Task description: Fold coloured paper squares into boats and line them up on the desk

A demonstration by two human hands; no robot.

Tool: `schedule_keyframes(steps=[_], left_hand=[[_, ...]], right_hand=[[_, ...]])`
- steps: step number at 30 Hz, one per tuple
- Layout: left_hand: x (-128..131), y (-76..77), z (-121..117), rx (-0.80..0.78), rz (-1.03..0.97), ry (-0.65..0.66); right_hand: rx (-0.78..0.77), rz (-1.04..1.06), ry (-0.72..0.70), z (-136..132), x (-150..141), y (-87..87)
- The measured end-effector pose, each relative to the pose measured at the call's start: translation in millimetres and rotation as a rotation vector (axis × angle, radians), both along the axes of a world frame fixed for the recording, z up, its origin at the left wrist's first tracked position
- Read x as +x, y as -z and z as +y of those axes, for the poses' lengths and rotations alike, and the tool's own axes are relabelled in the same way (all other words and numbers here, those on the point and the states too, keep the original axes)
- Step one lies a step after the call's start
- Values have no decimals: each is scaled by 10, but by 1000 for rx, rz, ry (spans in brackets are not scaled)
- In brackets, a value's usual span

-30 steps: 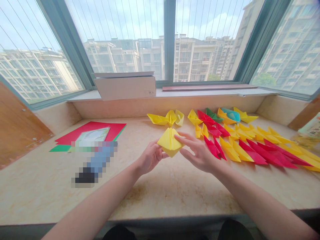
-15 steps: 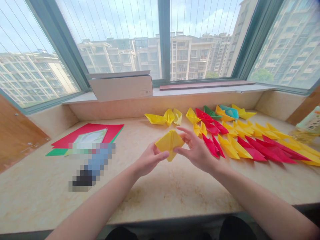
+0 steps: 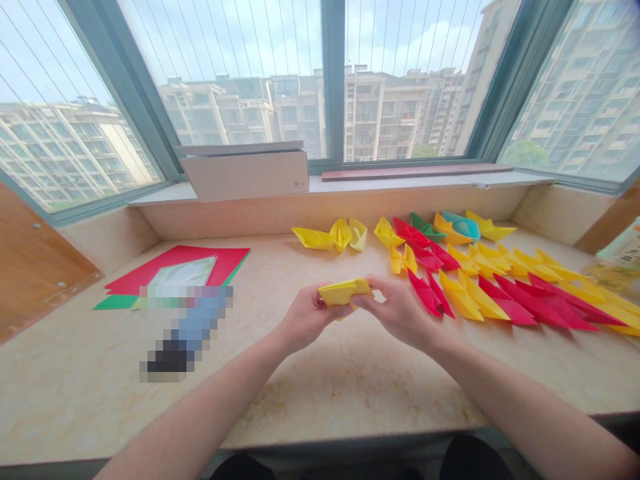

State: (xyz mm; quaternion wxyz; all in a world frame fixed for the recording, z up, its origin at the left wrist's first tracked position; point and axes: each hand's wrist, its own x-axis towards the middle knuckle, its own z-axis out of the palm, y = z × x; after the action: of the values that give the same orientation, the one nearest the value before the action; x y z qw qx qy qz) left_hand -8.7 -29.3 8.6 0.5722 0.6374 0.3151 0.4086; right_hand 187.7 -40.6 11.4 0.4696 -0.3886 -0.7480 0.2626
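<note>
A folded piece of yellow paper [image 3: 344, 292] is held above the stone ledge, seen nearly edge-on with its top edge toward me. My left hand [image 3: 313, 313] grips its left side, thumb along the near face. On its right side my right hand [image 3: 393, 308] pinches it between thumb and fingers; some fingertips are hidden behind the paper. Just beyond the hands stand yellow folded paper boats [image 3: 315, 239]. To the right of my right hand lie red paper boats [image 3: 427, 293] and a pair of yellow ones [image 3: 470, 297].
Red and green paper sheets [image 3: 233, 257] lie at left under a clear packet [image 3: 185, 277], beside a pixelated object [image 3: 195, 330]. A white box [image 3: 250, 177] stands on the window sill. More boats, including a green one [image 3: 425, 227] and a blue one [image 3: 463, 225], fill the right side.
The yellow paper has tipped from a diamond facing me to nearly edge-on, and sits slightly lower. My right hand's raised fingers have come down around it. The view shifted slightly.
</note>
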Motion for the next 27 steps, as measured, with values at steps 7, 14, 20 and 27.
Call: schedule_keyframes(steps=[7,14,20,27], left_hand=[[7,-90,-90,104,77,-61],[-13,-64,-90,206,246,-39],[12,27,-84,87,189,49],[-52,33,-48,-22,196,153]], right_hand=[[2,-39,26,2,-9,-3],[-23,12,-9,-30,4,-15],[-141,192,-13,-38,-26,-8],[-279,205,-77,-5,-3,-29]])
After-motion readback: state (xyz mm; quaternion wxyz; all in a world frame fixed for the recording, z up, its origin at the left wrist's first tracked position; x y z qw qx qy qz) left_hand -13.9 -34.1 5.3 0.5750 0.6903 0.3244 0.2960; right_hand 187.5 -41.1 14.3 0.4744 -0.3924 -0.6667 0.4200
